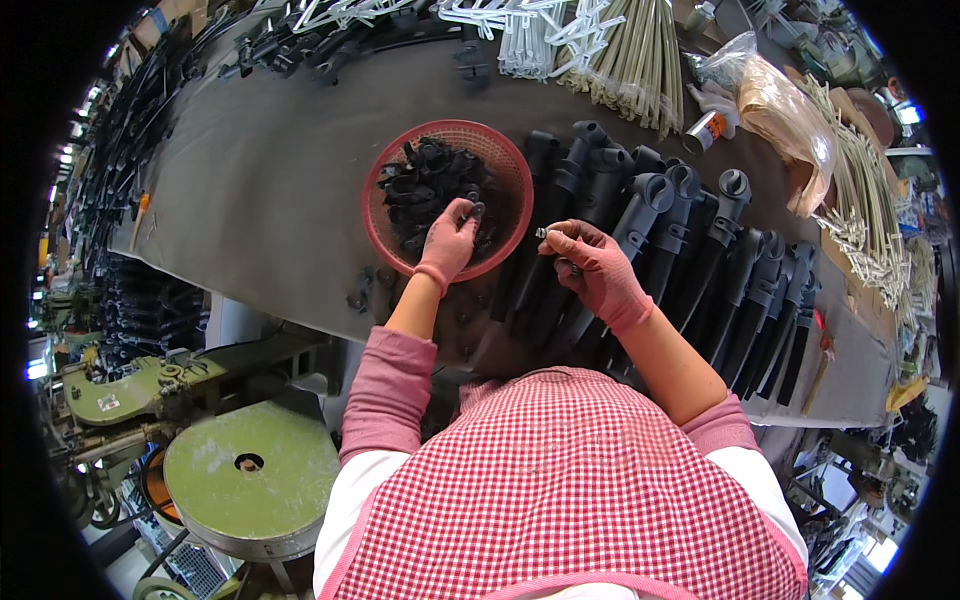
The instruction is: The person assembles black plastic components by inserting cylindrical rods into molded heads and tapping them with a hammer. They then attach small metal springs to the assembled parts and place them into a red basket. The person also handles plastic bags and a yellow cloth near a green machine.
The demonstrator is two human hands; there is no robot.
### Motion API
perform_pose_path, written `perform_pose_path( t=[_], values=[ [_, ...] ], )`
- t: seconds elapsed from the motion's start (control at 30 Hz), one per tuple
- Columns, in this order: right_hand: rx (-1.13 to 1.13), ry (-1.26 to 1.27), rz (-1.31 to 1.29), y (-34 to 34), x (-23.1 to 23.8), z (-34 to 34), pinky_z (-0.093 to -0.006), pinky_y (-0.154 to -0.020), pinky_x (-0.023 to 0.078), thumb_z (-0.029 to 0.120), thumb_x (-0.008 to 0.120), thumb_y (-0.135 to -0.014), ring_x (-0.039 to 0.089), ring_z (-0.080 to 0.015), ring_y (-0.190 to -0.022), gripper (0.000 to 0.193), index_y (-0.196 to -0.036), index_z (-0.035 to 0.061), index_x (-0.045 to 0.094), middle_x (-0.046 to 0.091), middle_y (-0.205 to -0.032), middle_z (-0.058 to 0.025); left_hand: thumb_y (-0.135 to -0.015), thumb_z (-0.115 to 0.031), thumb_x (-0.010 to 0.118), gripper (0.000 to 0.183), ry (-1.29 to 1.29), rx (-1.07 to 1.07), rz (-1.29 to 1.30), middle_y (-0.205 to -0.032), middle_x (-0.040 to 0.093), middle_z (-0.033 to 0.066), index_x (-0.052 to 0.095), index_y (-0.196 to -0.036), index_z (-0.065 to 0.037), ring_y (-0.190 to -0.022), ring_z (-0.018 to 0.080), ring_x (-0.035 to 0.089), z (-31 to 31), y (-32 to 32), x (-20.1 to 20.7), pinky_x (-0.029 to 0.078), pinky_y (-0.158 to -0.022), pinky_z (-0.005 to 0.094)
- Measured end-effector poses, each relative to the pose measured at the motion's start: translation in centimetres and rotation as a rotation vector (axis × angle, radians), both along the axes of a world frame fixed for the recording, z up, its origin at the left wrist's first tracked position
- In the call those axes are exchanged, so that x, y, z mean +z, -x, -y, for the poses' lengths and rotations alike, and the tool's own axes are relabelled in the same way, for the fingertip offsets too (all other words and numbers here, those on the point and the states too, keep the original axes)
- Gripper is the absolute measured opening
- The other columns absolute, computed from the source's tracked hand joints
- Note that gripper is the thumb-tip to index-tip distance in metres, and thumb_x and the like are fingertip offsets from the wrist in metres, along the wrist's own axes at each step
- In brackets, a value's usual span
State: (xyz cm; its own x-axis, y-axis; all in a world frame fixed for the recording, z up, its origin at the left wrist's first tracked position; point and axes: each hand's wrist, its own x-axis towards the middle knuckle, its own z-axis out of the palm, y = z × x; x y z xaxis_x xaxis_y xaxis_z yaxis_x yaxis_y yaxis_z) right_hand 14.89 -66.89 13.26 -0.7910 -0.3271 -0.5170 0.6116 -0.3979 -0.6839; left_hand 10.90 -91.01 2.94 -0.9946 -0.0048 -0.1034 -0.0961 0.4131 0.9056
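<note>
My left hand (449, 243), in a pinkish glove, is over the near right part of a red plastic basket (371, 215). Its fingers are closed on a small dark part (476, 209). Many similar black parts (415, 195) fill the basket. To the right, my gloved right hand (606, 278) pinches a small shiny metal piece (542, 233) between thumb and forefinger. The other fingers are curled, and what they may hold is hidden. Beneath and beyond this hand lie black tubes with rounded collar heads (648, 195), side by side on the table.
On the grey table (270, 180), a few small dark pieces (368, 288) lie near the basket. Bundled pale rods (640, 70), white frames (530, 40), a can (704, 132) and plastic wrap (790, 120) stand farther back. A green machine (250, 470) is at the lower left.
</note>
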Motion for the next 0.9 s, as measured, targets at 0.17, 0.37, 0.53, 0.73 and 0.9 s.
perform_pose_path(
  t=[0.17, 0.37, 0.53, 0.73, 0.9],
  values=[
    [0.090, 0.102, -0.008, -0.5, 1.7, 1.4, -0.0150, -0.060, 0.041, 0.020, 0.068, -0.098, 0.053, -0.0032, -0.069, 0.021, -0.113, 0.0045, 0.068, 0.071, -0.094, -0.0015, -0.097, -0.007, 0.065, 0.016, -0.881, -0.070, 0.061, -0.099, 0.069, 0.0033, 0.065, -0.112, 0.000, -0.086, 0.0088, 0.064, -1.5, -5.4, 7.7, 0.053, -0.075, 0.0241],
    [0.262, 0.127, -0.057, -0.8, 4.0, 2.2, -0.0159, -0.060, 0.040, 0.020, 0.071, -0.096, 0.051, -0.0009, -0.067, 0.019, -0.108, 0.0054, 0.072, 0.069, -0.089, 0.0031, -0.095, -0.005, 0.068, 0.016, -0.944, -0.098, 0.028, -0.095, 0.070, 0.0043, 0.066, -0.110, 0.001, -0.084, 0.0090, 0.065, -1.7, -7.8, 12.5, 0.053, -0.070, 0.0226],
    [0.191, -0.135, -0.386, -1.7, 4.7, 3.6, -0.0179, -0.070, 0.046, 0.010, 0.073, -0.092, 0.058, -0.0041, -0.077, 0.021, -0.110, -0.0007, 0.072, 0.069, -0.092, 0.0020, -0.097, -0.007, 0.067, 0.014, -0.933, 0.024, 0.038, -0.093, 0.070, 0.0038, 0.066, -0.109, 0.001, -0.080, 0.0088, 0.065, -1.6, -8.8, 12.3, 0.055, -0.065, 0.0234],
    [-0.046, 0.018, -0.278, -0.9, 3.3, 4.4, -0.0197, -0.062, 0.044, 0.005, 0.073, -0.092, 0.055, -0.0032, -0.070, 0.017, -0.107, -0.0008, 0.070, 0.067, -0.086, 0.0028, -0.098, -0.013, 0.066, 0.017, -0.842, 0.269, -0.059, -0.088, 0.066, 0.0033, 0.066, -0.108, 0.001, -0.071, 0.0086, 0.062, -2.1, -8.3, 11.1, 0.055, -0.063, 0.0241],
    [-0.004, -0.339, -0.539, -0.2, 2.3, 5.8, -0.0182, -0.059, 0.041, 0.004, 0.072, -0.092, 0.052, -0.0011, -0.068, 0.018, -0.109, -0.0009, 0.071, 0.069, -0.087, 0.0020, -0.104, -0.021, 0.058, 0.023, -0.565, 0.334, -0.124, -0.081, 0.059, -0.0014, 0.067, -0.107, 0.000, -0.067, 0.0071, 0.059, 0.1, -4.9, 10.6, 0.054, -0.062, 0.0228]
  ],
)
